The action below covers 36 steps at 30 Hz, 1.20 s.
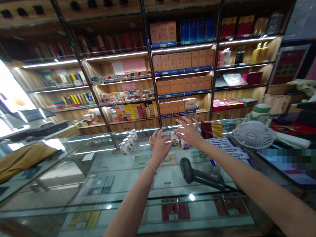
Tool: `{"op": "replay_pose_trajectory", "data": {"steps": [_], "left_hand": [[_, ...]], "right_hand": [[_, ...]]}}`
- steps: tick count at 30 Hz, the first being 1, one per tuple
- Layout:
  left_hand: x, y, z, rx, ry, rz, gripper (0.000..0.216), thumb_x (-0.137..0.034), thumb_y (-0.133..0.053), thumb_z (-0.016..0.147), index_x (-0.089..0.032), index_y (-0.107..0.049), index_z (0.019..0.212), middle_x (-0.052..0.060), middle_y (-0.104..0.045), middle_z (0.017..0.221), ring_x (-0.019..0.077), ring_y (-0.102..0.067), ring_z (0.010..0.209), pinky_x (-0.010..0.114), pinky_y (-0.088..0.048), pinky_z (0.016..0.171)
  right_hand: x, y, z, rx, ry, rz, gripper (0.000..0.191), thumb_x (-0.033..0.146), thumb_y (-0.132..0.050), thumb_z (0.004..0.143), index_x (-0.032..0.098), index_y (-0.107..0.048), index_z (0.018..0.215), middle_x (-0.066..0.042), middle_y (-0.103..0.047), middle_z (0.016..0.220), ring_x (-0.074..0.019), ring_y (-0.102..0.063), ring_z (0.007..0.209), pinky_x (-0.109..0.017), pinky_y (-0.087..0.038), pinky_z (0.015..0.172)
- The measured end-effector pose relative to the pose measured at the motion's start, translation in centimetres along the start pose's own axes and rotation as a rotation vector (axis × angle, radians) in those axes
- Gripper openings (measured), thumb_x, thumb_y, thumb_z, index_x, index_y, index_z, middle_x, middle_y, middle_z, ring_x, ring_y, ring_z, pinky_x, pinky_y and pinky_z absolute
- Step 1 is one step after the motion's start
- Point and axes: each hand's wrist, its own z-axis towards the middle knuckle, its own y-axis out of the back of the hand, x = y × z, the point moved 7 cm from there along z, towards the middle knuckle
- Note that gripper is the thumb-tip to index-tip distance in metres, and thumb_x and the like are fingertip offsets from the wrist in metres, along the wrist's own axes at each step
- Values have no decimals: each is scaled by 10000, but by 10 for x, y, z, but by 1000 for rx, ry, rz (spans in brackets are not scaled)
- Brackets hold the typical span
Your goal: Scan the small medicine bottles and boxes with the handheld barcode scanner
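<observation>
My left hand (160,146), a band at its wrist, reaches over the glass counter (98,181) with its fingers apart. Close by on the right, my right hand (191,134) hovers with fingers spread. A small white-topped container (174,138) stands between the two hands, near the left thumb; touch cannot be told. Under the right hand is another small container (185,144) with some red on it, partly hidden. To the left, several white-lidded containers (127,142) stand in a slanting row. A black barcode scanner (201,176) lies on the glass nearer to me.
Right of my hands are a stack of red and yellow packs (211,129), blue and white packets (229,148), a white fan (254,134) and a green-white jug (259,113). A brown cloth (23,156) lies at left. Stocked shelves (182,72) stand behind the counter.
</observation>
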Motion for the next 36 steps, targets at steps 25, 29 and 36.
{"op": "replay_pose_trajectory", "data": {"steps": [25,29,36], "left_hand": [[-18,-52,11,-1,10,-168,135,-395,-744,828,-275,-796,863,34,-483,1520,343,-315,1452,581,-292,1195],[-21,-52,10,47,-17,-186,119,-376,-754,824,-274,-796,869,42,-470,1530,327,-318,1455,556,-289,1206],[-31,-52,5,142,-138,-163,126,-356,-746,834,-295,-789,936,42,-428,1563,345,-270,1474,629,-217,1203]], "right_hand": [[-60,-27,-41,-54,-292,224,357,439,-508,984,395,-634,1315,-14,-487,1536,-306,-337,1435,-554,-272,1105],[-63,-34,-51,28,-286,278,458,478,-483,982,372,-536,1424,-51,-398,1591,-322,-282,1469,-579,-271,1128],[-62,-30,-57,166,-154,342,461,536,-509,962,402,-557,1400,-45,-304,1636,-340,-196,1511,-590,-232,1165]]}}
